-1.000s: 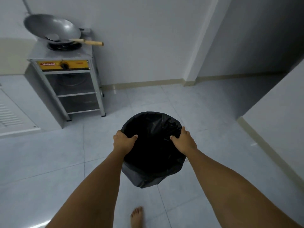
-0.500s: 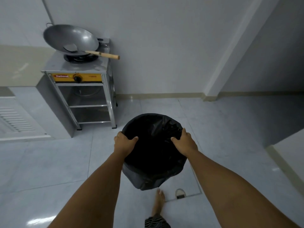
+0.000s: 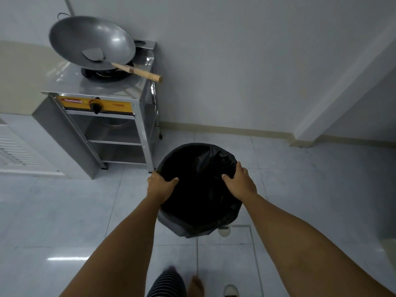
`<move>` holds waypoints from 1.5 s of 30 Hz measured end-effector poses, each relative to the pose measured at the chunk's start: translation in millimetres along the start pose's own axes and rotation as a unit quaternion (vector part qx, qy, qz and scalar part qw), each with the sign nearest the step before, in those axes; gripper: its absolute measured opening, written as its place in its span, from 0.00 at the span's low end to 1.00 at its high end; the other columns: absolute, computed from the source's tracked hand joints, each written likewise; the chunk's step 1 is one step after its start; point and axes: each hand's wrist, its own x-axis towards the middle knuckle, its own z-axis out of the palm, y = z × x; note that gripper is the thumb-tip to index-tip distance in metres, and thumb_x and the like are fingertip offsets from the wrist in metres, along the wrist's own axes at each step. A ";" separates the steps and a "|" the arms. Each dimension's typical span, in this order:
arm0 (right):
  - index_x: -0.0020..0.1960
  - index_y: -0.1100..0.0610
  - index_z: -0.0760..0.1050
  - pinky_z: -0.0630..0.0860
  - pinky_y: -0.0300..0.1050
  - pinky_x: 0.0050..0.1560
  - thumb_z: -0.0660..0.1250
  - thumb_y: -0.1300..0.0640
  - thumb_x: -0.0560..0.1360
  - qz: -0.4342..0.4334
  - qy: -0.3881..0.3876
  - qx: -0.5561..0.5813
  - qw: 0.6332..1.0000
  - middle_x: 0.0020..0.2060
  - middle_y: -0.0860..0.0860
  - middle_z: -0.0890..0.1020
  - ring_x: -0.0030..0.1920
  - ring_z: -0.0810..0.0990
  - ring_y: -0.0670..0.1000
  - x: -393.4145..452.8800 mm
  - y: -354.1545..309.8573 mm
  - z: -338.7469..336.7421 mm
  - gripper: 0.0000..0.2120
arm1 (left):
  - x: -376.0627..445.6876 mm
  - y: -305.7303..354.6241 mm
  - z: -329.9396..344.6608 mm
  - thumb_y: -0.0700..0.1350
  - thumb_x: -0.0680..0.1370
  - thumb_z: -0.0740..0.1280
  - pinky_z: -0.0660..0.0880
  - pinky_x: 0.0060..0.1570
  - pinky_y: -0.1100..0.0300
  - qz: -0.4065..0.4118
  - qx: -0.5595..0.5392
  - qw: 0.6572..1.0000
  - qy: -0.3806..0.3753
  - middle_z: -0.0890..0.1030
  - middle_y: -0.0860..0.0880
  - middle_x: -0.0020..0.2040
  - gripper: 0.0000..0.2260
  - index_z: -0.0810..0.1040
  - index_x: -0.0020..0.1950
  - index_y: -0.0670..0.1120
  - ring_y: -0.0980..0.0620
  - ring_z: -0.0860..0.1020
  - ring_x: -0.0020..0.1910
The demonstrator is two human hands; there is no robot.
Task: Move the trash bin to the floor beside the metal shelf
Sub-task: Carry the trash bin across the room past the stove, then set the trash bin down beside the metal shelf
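Closer now, the metal shelf (image 3: 111, 125) is filling the upper left while the left hand (image 3: 159, 185) and right hand (image 3: 241, 182) are gripping the trash bin (image 3: 199, 189) rim at centre frame.

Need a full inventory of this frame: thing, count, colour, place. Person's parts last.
trash bin: 1, grey with black bag liner, centre, held by its rim above the floor
metal shelf: 1, silver with yellow control strip, left, against the wall
wok: 1, grey metal, tilted on the burner atop the shelf
spatula: 1, metal blade with wooden handle, lying in the wok, handle sticking out right
floor: pale grey glossy tiles
floor hatch: 1, tiled panel with metal edge, under the bin
left hand: 1, gripping the bin's left rim
right hand: 1, gripping the bin's right rim
foot: 1, bare, bottom edge, blurred
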 end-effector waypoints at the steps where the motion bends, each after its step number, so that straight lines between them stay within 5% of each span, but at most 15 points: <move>1: 0.81 0.54 0.44 0.70 0.56 0.65 0.60 0.41 0.78 -0.002 -0.002 0.000 1.000 0.77 0.57 0.59 0.72 0.68 0.61 14.1 -2.4 -0.6 0.40 | 11.9 5.2 2.6 0.58 0.69 0.73 0.73 0.67 0.39 -0.003 -0.001 1.000 -0.001 0.70 0.38 0.70 0.41 0.62 0.75 0.42 0.35 0.73 0.68; 18: 0.81 0.52 0.43 0.69 0.59 0.67 0.62 0.41 0.77 0.050 -0.052 0.038 0.997 0.78 0.55 0.57 0.73 0.68 0.62 309.6 -65.3 64.0 0.41 | 312.7 63.5 33.6 0.54 0.69 0.75 0.72 0.68 0.42 -0.064 0.020 0.998 -0.010 0.72 0.37 0.70 0.40 0.64 0.74 0.39 0.36 0.73 0.69; 32: 0.81 0.53 0.43 0.68 0.59 0.68 0.63 0.43 0.78 0.028 -0.071 0.040 0.996 0.78 0.55 0.58 0.73 0.67 0.61 551.8 4.5 270.0 0.42 | 563.6 -69.8 143.5 0.54 0.72 0.73 0.70 0.69 0.41 -0.110 0.036 0.993 0.020 0.70 0.38 0.72 0.39 0.60 0.76 0.40 0.35 0.71 0.70; 45: 0.81 0.53 0.44 0.70 0.60 0.67 0.63 0.43 0.77 0.012 -0.052 0.033 0.998 0.78 0.55 0.57 0.72 0.68 0.61 608.3 55.4 356.0 0.41 | 626.0 -129.9 195.0 0.48 0.74 0.71 0.72 0.67 0.46 -0.112 0.032 0.993 0.035 0.71 0.39 0.71 0.34 0.61 0.76 0.40 0.37 0.73 0.69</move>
